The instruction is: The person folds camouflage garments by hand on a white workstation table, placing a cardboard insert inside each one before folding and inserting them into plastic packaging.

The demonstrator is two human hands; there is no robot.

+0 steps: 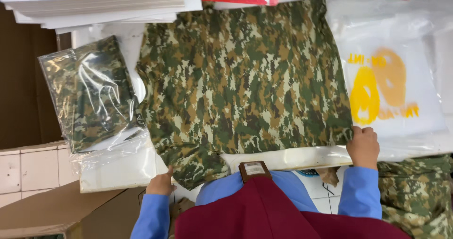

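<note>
Hands [262, 166] at camouflage garment's [243, 78] near edge

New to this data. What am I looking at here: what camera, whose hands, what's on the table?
One picture, from a camera worn on a person's head, looking down at their own two bare hands; no machine is involved. A camouflage garment lies spread flat on the table. The left hand rests at its near left corner and the right hand at its near right edge; whether either actually grips the cloth is unclear. Left of it lies a folded camouflage garment in a clear bag. To the right are clear plastic bags with yellow print. A stack of white sheets sits at the far left.
</note>
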